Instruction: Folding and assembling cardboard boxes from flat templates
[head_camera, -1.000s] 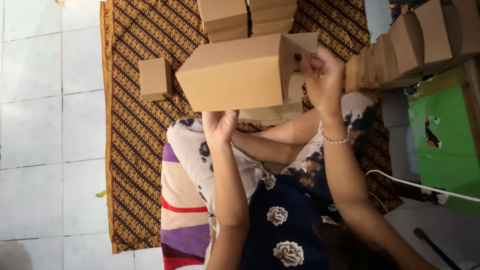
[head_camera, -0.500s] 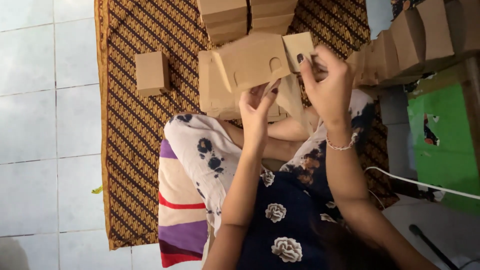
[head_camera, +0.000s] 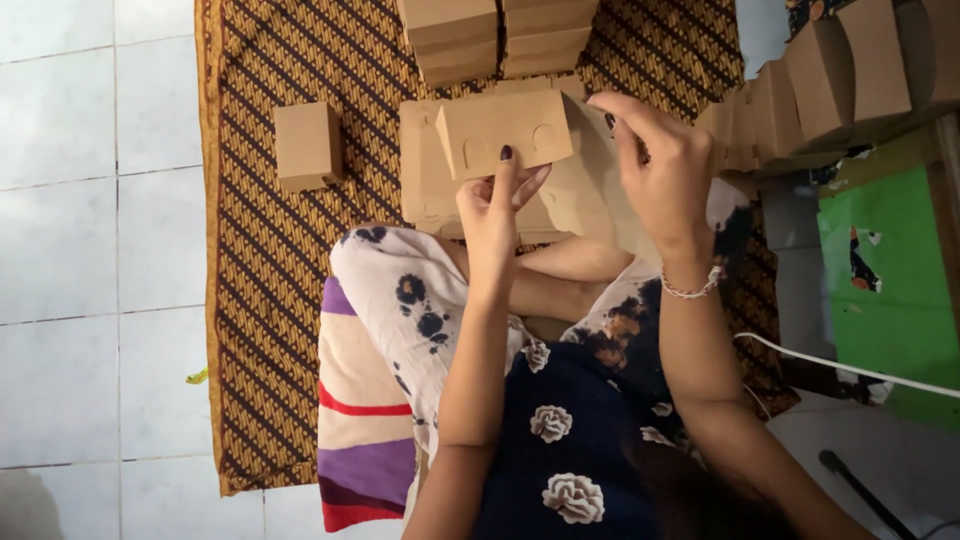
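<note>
patterned mat (head_camera: 270, 260) | left hand (head_camera: 495, 200) pinches cardboard flap (head_camera: 505, 132) | right hand (head_camera: 655, 165) seemingly curled

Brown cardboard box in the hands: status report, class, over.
Left hand pinching the flap of the flat brown cardboard box. Right hand on its right side. Small folded cardboard box clear on the patterned mat.

— What's the half-folded box (head_camera: 500, 150) made of?
— Plain brown cardboard, matt and smooth, same as the small closed box (head_camera: 308, 145) near the mat's left edge and the stacks (head_camera: 495, 35) at its top edge.
— And the mat (head_camera: 260, 280) itself?
— Woven cloth, brown with a fine pattern, slightly rough. The floor (head_camera: 90, 230) beside it is glossy white tile.
— The bracelet (head_camera: 690, 290)?
— Small pale beads, faintly shiny.
</note>
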